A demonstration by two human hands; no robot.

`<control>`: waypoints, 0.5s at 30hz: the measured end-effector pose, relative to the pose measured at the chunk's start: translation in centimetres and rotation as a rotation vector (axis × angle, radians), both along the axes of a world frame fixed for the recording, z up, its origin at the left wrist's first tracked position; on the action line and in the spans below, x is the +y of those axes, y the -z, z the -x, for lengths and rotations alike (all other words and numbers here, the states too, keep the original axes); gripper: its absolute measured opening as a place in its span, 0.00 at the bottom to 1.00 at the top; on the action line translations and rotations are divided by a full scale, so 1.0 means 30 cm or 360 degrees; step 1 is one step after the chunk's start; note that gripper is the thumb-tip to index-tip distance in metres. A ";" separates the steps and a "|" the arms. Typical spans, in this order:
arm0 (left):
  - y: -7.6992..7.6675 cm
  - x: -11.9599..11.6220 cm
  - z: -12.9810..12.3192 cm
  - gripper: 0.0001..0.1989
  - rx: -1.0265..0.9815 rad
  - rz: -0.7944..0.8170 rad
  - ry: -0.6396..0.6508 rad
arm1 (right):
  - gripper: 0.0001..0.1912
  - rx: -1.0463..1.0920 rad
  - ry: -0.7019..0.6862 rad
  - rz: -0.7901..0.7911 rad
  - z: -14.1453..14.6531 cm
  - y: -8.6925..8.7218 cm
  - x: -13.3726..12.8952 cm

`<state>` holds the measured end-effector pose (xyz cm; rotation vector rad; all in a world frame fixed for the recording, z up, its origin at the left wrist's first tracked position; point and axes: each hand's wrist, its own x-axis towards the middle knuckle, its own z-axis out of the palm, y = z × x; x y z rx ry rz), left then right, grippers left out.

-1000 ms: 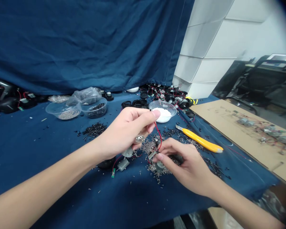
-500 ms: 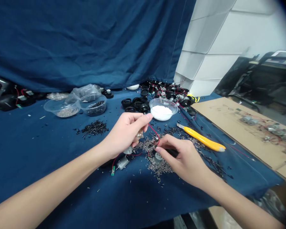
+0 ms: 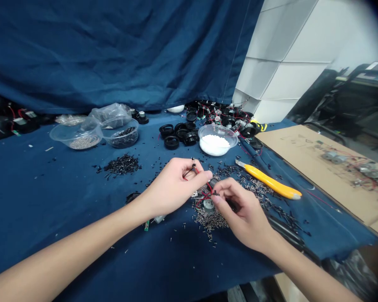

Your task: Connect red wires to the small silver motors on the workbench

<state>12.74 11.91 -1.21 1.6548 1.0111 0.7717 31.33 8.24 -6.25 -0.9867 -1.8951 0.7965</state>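
Note:
My left hand (image 3: 179, 184) is closed, with thumb and fingers pinching thin red and black wires (image 3: 193, 167). Close by on the right, my right hand (image 3: 239, 209) is also closed, its thumb and fingertip pinching the red wire (image 3: 211, 189) by a small black piece. A ribbed dark part (image 3: 213, 182) shows between the hands; what it belongs to is hidden. Beneath them, a round whitish part (image 3: 208, 204) lies on scattered small screws (image 3: 211, 222). A green circuit board (image 3: 146, 225) peeks out below my left wrist. A long black object (image 3: 286, 233) shows behind my right wrist.
A yellow-handled cutter (image 3: 271, 181) lies right of my hands. Behind stand clear bowls of white pellets (image 3: 214, 144), silver screws (image 3: 84, 142) and black screws (image 3: 124, 136). Black rings (image 3: 171, 142) and a heap of wired motors (image 3: 227, 117) sit at the back. Cardboard (image 3: 302, 147) borders the right.
My left hand has moved slightly down and right, closer to my right hand, and now covers most of the silver motor. The long black object has appeared behind my right wrist.

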 end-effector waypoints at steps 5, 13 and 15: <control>-0.001 -0.003 0.007 0.16 0.0063 0.0011 -0.0007 | 0.02 0.0064 -0.0013 0.0074 -0.006 0.001 -0.006; -0.007 -0.009 0.003 0.14 0.0000 -0.0016 -0.0008 | 0.01 0.0113 -0.0014 0.0099 -0.002 0.007 -0.011; -0.009 -0.010 -0.001 0.14 -0.0004 -0.0041 -0.0019 | 0.01 0.0124 -0.0016 0.0111 -0.003 0.008 -0.013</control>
